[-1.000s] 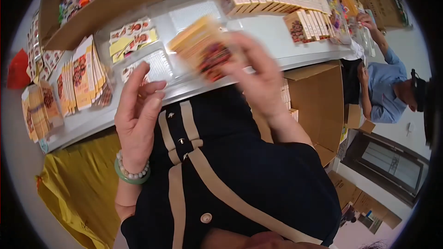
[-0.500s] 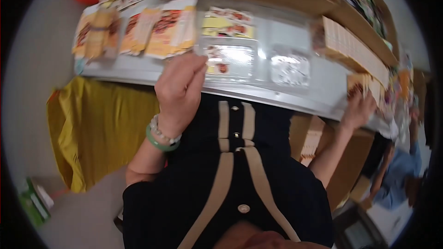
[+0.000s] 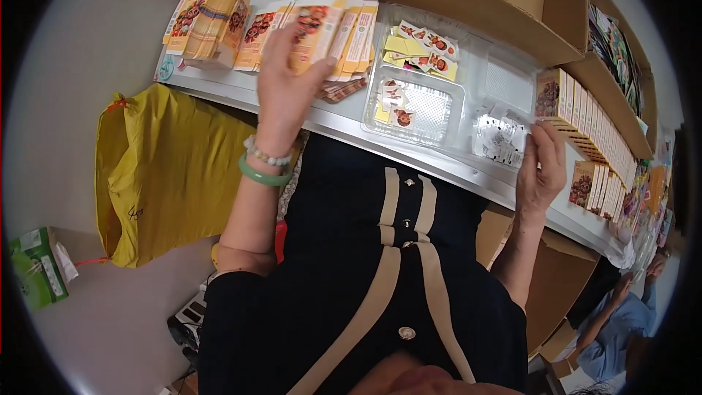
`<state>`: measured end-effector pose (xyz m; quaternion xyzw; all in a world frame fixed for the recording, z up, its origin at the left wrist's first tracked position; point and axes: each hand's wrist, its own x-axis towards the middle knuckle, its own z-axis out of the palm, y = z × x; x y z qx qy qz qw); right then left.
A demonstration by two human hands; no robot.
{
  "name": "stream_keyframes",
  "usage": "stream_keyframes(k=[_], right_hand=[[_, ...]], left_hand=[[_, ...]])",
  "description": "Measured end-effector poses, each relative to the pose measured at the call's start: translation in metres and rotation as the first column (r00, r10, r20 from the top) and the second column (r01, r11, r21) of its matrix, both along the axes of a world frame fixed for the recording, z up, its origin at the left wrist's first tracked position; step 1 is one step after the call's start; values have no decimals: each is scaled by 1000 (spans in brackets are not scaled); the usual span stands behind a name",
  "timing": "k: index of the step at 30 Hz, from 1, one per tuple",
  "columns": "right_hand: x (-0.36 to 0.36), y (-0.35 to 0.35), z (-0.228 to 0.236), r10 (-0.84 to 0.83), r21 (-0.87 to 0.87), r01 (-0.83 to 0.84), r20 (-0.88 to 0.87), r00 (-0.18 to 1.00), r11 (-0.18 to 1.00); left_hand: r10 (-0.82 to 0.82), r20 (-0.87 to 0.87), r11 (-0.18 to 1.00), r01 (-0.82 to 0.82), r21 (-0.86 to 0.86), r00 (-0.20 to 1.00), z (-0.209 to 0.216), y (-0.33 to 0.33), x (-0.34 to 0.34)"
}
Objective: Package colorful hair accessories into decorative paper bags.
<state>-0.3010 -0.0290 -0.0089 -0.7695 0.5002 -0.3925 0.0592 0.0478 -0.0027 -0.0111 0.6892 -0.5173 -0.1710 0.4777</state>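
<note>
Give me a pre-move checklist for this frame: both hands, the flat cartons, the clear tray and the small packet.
1. Left hand resting on the fanned flat cartons: ok.
2. Right hand pinching the small clear packet: ok.
3. Clear plastic tray lying flat between the hands, a few stickers inside: ok.
4. Row of upright cartons by the right hand standing in line: ok.
5. Left hand's grip on one single carton: cannot tell.

free: bare strip of table (image 3: 468,168) | blocked: clear tray (image 3: 417,106) ctr, card stacks (image 3: 322,25) L, boxes (image 3: 585,113) R
</note>
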Motion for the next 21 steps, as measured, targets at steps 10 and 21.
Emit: stream_keyframes(k=[10,21], right_hand=[[92,17,13,-256,509,-677,859,445,531],[96,43,10,359,180,-404,236,903,897]], left_hand=[[-464,90,872,472,-125,881,25,50,-81],[55,-993,683,730,-37,-102,1,64,-66]])
